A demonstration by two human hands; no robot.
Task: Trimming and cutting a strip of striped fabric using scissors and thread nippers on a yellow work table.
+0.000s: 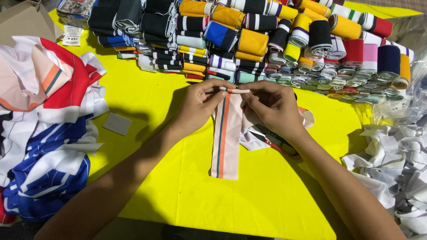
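I see the pale pink ribbed strip [227,138] with orange and teal stripes lying on the yellow worktop [178,186], its long axis running away from me, its far end rolled over. Both grips pinch that rolled end: my left hand [198,104] from the left, my right hand [273,106] from the right, equally near, forearms angled inward. Folded trim rolls [267,40] are stacked beyond, and fabric piles [49,120] lie to my left.

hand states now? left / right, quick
Left hand: closed, pinching the top edge of the striped fabric strip.
Right hand: closed, pinching the same top edge from the other side.
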